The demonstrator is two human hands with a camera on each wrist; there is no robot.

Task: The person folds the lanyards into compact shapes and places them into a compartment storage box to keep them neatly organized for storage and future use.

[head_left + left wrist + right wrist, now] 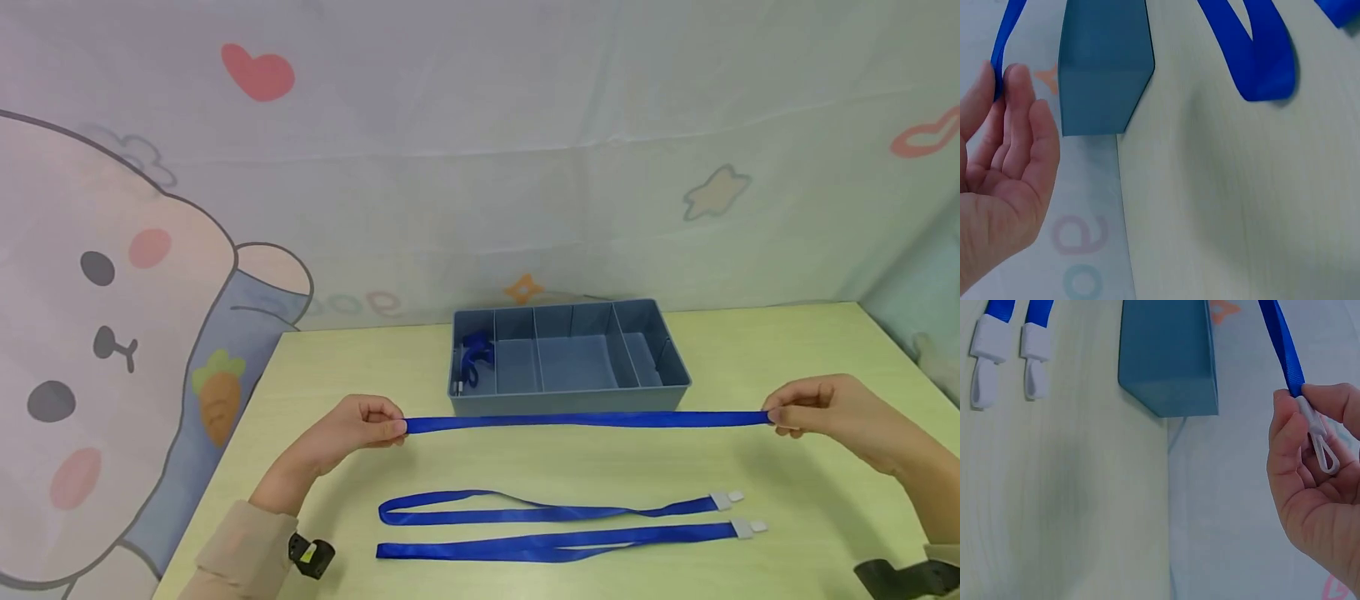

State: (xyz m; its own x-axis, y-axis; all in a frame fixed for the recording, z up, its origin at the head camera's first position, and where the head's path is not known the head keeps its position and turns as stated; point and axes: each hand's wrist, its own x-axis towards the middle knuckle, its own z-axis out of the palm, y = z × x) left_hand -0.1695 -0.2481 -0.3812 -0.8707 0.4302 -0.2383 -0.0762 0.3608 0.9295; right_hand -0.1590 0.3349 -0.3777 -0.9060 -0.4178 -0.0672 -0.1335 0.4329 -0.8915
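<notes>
A blue lanyard [577, 419] is stretched level between both hands, above the table in front of the grey-blue divided box. My left hand [360, 423] pinches its looped end between thumb and fingers. At the other end, my right hand [821, 412] pinches the strap by its white plastic clip [1313, 419], whose loop hangs inside the palm in the right wrist view. Nearer me, two more blue lanyards lie lengthwise on the table: an upper lanyard [517, 516] with its loop spread, and a lower lanyard [487, 552] lying flatter. Their white clips point right.
The divided box [570, 404] stands at the table's back edge. In its left compartment sits a bunched dark-blue item [477, 354] with a small metallic end. A printed cloth [480, 167] hangs behind the pale wooden table [600, 467].
</notes>
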